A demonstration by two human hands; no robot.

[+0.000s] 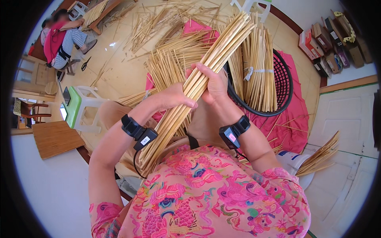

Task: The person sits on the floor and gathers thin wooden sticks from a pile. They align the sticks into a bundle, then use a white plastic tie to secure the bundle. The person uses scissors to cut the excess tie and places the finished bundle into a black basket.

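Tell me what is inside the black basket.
The black basket holds upright bundles of pale sticks, one tied with a white band. Its bottom is hidden by the sticks; the near rim passes behind the right hand.

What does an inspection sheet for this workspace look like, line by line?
Surface: tan tiled floor with a pink cloth spread on it.
Job's things: long bundle of bamboo sticks held slanting across the lap.
Clutter: loose sticks scattered on the floor; tied stick bundles standing in a black basket; scissors.
Hands: left hand and right hand both wrapped around the bundle; black wrist devices on both.
Cables: thin black cable hanging from the left wrist device.
Surroundings: another person seated; white stool; boxes by the wall.
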